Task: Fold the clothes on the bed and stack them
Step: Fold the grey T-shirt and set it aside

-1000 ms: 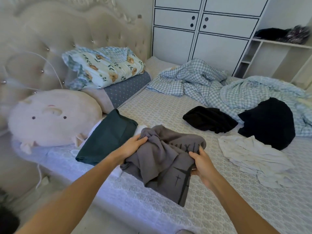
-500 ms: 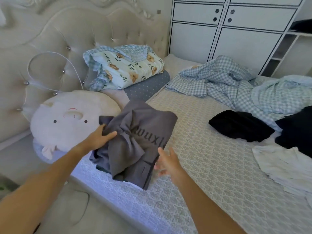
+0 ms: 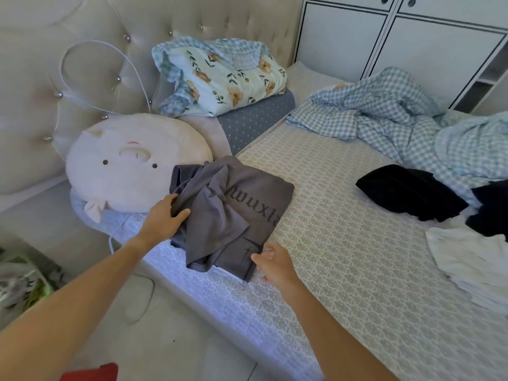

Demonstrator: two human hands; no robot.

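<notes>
A grey shirt (image 3: 236,210) with dark lettering lies loosely folded on the bed (image 3: 343,270), at its near edge beside a pig-face cushion. My left hand (image 3: 165,218) grips a fold on the shirt's left side, thumb on top. My right hand (image 3: 272,262) is at the shirt's lower right corner, fingers spread and touching its edge. A dark sliver of another garment (image 3: 173,243) peeks out beneath the shirt. To the right lie a black garment (image 3: 406,191), a second dark one (image 3: 492,207) and a crumpled white one (image 3: 472,259).
The pig-face cushion (image 3: 129,163) and a floral pillow (image 3: 225,75) lean on the tufted headboard (image 3: 41,78). A blue checked blanket (image 3: 384,116) is bunched at the far side. White wardrobe doors (image 3: 412,37) stand behind. The floor and a red object (image 3: 90,373) are below.
Both hands carried the grey shirt left and set it on the dark green garment by the cushion. My right hand let go and now rests at the shirt's corner.
</notes>
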